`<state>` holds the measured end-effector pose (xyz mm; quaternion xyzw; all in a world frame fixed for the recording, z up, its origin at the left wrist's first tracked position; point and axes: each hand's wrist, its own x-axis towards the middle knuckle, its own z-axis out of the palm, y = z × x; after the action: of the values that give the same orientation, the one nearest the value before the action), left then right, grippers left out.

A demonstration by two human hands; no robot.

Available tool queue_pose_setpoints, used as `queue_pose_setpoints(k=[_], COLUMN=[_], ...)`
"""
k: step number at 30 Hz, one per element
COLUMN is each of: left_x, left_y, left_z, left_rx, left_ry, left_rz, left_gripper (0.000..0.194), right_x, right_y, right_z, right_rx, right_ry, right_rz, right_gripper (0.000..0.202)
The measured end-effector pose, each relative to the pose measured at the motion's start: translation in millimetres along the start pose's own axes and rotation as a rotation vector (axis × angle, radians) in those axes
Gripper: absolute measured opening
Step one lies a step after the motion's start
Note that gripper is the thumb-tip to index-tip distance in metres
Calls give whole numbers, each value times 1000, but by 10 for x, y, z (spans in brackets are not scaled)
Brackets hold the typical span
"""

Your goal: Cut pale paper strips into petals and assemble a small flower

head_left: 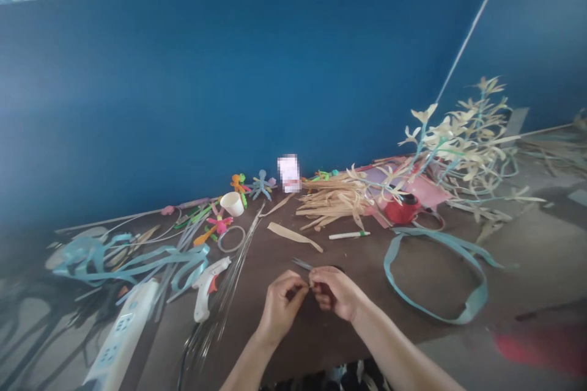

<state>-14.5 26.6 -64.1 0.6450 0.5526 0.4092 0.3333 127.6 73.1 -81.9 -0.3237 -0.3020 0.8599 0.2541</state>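
Low in the middle of the view, my left hand (283, 305) and my right hand (337, 293) meet fingertip to fingertip over the dark table. Both are closed in a pinch. Something small and pale seems to be between the fingertips, too little to name. Just beyond my right hand lie scissors (301, 263), their blades showing and the handles partly hidden by the hand. A pale, flat husk-like strip (293, 236) rests on the table farther back. To its right is a white marker (348, 235) with a green end.
At left are a white glue gun (204, 290), thin metal wires (236, 263), a power strip (123, 333) and blue ribbon (177, 255). A paper cup (232, 203) stands behind. Rightward are a husk pile (337, 198), a ribbon loop (474, 302) and pale flower stems (452, 134).
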Motion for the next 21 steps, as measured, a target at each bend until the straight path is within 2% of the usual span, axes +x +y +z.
queue_pose_setpoints(k=[2, 4, 8, 14, 18, 21], left_x=[0, 2, 32, 140, 187, 174], left_y=[-45, -130, -303, -439, -488, -447], left_z=[-1, -29, -198, -481, -583, -658], left_rx=[37, 71, 185, 517, 608, 647], left_ry=[40, 101, 211, 208, 157, 75], left_rz=[-25, -103, -240, -202, -222, -223], left_gripper=[15, 18, 25, 19, 20, 23], right_x=[19, 45, 58, -74, -183, -267], right_y=[-12, -42, -91, -27, 28, 74], right_z=[1, -6, -31, -54, -129, -225], right_rx=[-139, -372, -785, -1047, -1139, -1191], right_ry=[81, 210, 414, 481, 485, 463], right_rz=[-87, -225, -476, -604, -650, -676], right_gripper=[16, 21, 25, 22, 22, 21])
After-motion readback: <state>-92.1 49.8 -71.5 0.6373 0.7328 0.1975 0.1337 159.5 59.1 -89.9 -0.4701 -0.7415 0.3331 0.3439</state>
